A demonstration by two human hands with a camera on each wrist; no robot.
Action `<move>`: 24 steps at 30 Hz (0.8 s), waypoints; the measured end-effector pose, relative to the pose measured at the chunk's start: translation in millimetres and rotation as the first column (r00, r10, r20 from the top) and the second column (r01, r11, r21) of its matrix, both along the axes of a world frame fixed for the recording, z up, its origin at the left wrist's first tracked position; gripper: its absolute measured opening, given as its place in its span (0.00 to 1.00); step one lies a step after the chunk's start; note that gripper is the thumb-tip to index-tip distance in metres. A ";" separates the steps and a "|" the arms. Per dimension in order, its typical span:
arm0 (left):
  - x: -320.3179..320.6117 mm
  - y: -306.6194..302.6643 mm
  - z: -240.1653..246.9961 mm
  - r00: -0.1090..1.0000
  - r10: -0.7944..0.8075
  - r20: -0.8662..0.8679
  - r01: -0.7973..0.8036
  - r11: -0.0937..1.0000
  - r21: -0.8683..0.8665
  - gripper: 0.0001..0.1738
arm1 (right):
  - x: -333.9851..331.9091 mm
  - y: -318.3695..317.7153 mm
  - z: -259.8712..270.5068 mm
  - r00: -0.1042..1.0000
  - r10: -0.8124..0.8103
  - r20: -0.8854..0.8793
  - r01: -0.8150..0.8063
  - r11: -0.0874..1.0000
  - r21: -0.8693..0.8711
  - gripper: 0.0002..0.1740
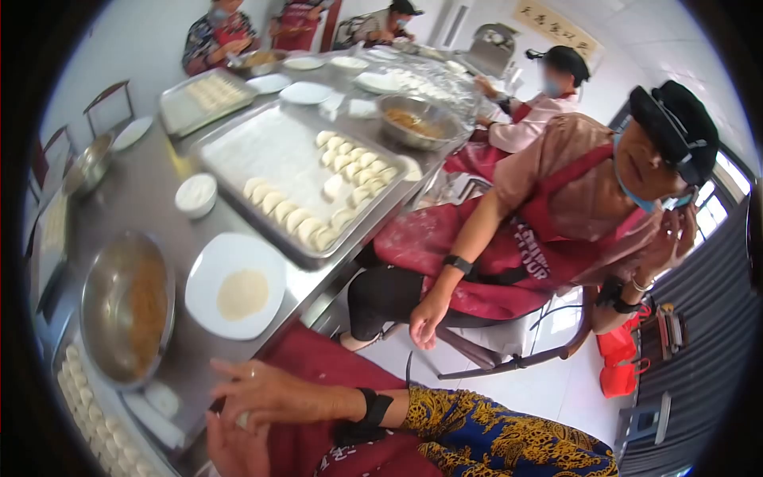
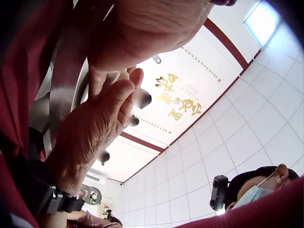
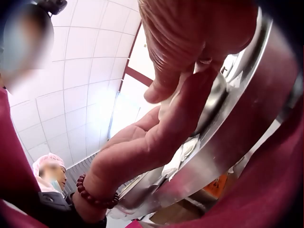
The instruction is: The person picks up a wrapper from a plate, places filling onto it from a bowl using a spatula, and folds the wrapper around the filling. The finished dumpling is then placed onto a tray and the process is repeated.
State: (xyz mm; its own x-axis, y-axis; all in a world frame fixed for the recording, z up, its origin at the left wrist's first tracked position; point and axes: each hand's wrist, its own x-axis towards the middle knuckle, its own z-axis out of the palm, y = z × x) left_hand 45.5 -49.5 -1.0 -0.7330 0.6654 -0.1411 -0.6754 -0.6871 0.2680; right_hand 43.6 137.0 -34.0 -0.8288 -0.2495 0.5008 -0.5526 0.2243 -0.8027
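Closest to the camera, a person's right hand (image 1: pixel 282 397) and left hand (image 1: pixel 229 447) meet in front of a red apron (image 1: pixel 318 355), fingers curled, pinching a small pale piece of dough (image 3: pixel 166 108) between them. Just beyond, on a metal table (image 1: pixel 145 208), sit a white plate (image 1: pixel 208 306) bearing a flat round wrapper (image 1: pixel 244 294) and a steel bowl (image 1: pixel 105 298) with orange-brown filling (image 1: pixel 148 310). Farther off, a tray (image 1: pixel 258 151) holds white dumplings (image 1: pixel 282 211); a second person (image 1: pixel 548 199) sits alongside.
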 end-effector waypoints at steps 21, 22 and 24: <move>-3.1 0.2 -13.3 0.978 -0.197 -0.062 0.194 0.979 -0.060 0.29 | 11.2 12.7 37.0 0.957 0.162 0.240 -0.189 0.977 0.096 0.06; -2.5 0.4 -13.7 0.979 -0.195 -0.052 0.195 0.981 -0.013 0.29 | 11.1 13.5 35.6 0.958 0.162 0.237 -0.189 0.977 0.098 0.06; -0.8 1.2 -12.5 0.980 -0.193 -0.042 0.195 0.980 0.035 0.30 | 12.9 15.9 31.5 0.986 0.126 0.113 -0.132 0.990 0.045 0.06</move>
State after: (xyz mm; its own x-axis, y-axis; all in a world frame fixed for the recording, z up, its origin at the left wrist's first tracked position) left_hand 44.7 -48.3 -13.4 -0.5939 0.7998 -0.0870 -0.7864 -0.5544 0.2724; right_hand 56.6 153.0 -2.5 -0.8370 -0.3811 0.3927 -0.4893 0.1996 -0.8490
